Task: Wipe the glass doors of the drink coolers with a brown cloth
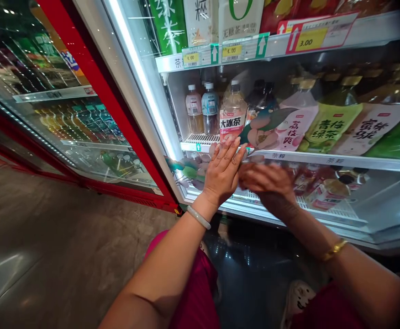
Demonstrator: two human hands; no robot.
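My left hand (222,172) lies flat, fingers stretched out, against the glass front of a lit drinks fridge. Under and around it is a flower-and-leaf sticker (263,130) in pink, green and dark teal, its leaves also showing lower left. Close beside it on the right, my right hand (267,182) is at the sticker's lower part. Motion smears its fingers, so whether they hold anything cannot be seen. Behind the glass, just above my left fingertips, stands an iced tea bottle (233,114) with a white and red label.
Large bottles (339,123) with pink, green and pale labels line the middle shelf. Price tags (309,40) run along the upper shelf edge. On the left is a red-framed fridge (93,91) with more drinks. Grey floor (66,256) lies below it.
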